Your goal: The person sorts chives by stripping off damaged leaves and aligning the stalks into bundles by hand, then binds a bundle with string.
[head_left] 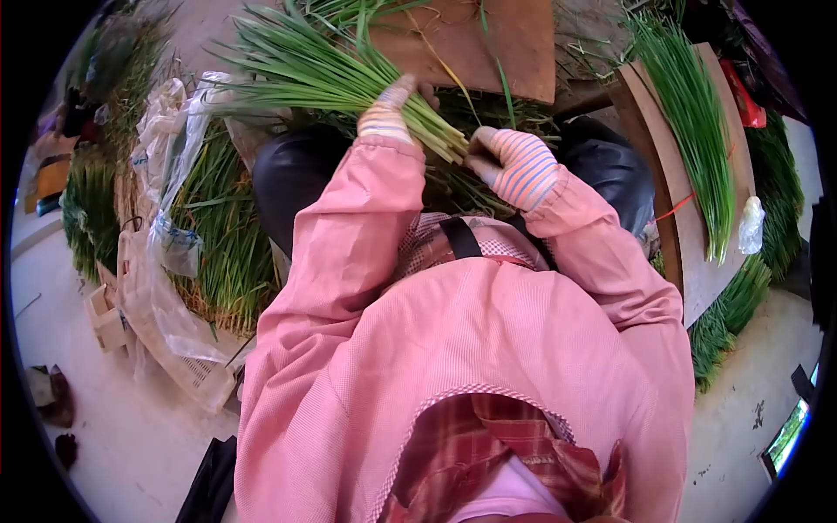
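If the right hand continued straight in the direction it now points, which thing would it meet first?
Most likely the pale stem ends of the green bundle, just ahead of the right hand. Depth is unclear, so they may already be touching.

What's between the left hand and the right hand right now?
In the head view, the stem ends of the green bundle lie between the left hand and right hand.
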The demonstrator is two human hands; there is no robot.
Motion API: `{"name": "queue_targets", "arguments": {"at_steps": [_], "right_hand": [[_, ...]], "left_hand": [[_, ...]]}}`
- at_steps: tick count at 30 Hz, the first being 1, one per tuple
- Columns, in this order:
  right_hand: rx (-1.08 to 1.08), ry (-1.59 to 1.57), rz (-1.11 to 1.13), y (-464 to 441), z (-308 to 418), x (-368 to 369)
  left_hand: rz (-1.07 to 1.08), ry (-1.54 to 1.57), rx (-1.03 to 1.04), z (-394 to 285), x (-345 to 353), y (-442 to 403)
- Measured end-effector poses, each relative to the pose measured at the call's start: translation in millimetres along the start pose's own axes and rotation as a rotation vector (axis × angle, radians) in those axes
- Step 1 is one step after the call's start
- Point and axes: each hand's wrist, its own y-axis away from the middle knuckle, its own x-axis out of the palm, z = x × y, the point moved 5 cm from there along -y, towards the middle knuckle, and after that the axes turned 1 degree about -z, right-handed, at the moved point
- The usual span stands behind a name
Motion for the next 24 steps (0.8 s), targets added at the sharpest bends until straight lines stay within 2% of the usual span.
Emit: {"name": "queue_targets", "arguments": {"at_steps": [1, 3, 5, 7, 8, 9, 10, 11, 13, 14, 15, 16, 18, 19, 21, 23, 24], "right_hand": [[-0.022, 0.017, 0.014, 0.1, 2.4, -1.4], [-0.075, 0.132, 0.056, 4.5, -2.5, -1.1], [-0.035, 0.266, 0.154, 9.3, -11.7, -2.3], [0.056, 0.457, 0.339, 17.6, -38.3, 8.0], [0.247, 0.426, 0.532, 25.8, -72.5, 23.7], [0.447, 0.391, 0.718, 39.0, -111.9, 40.8], [0.224, 0.577, 0.95, 55.4, -135.2, 56.6], [0.341, 0.501, 0.884, 54.3, -108.1, 36.0], [0.284, 0.399, 0.523, 29.4, -60.7, -3.9], [0.19, 0.427, 0.253, 13.3, -55.8, -16.3], [0.203, 0.383, 0.043, -5.2, -46.3, -36.4], [0.114, 0.438, -0.176, -22.2, -53.8, -49.8], [0.281, 0.621, -0.223, -57.5, -63.1, -67.6], [0.283, 0.629, -0.243, -72.3, -72.1, -62.0], [0.373, 0.659, -0.348, -100.2, -81.5, -51.3], [0.259, 0.55, 0.007, -118.0, -39.4, -13.3], [0.012, 0.662, 0.055, -113.2, -6.1, 9.2]], "left_hand": [[0.044, -0.059, 0.026, -15.4, -0.8, -8.8], [0.057, 0.082, 0.202, -50.9, -2.4, -14.7], [0.048, 0.036, 0.283, -94.7, -1.3, -15.8], [0.19, 0.098, 0.426, -137.5, -9.8, -19.8], [0.062, 0.134, 0.51, -162.3, -19.4, -26.6], [0.163, 0.05, 0.523, -182.7, -19.4, -18.7], [0.023, 0.076, 0.676, -203.1, -22.1, -13.6], [0.038, 0.006, 0.658, -227.0, -31.0, -19.7], [0.075, 0.031, 0.808, -242.9, -34.9, -5.2], [0.173, 0.039, 0.837, -235.6, -28.8, 7.0], [0.278, 0.05, 0.866, -225.7, -19.8, 20.8], [0.286, 0.067, 0.817, -213.7, -16.1, 23.8], [0.233, 0.028, 0.718, -184.8, -8.9, 26.0], [0.346, 0.113, 0.765, -172.3, -1.0, 24.7], [0.46, 0.155, 0.622, -145.8, 6.0, 17.5], [0.438, 0.226, 0.529, -125.4, 15.7, 10.3], [0.468, 0.228, 0.478, -119.8, 17.3, 2.1]]}}
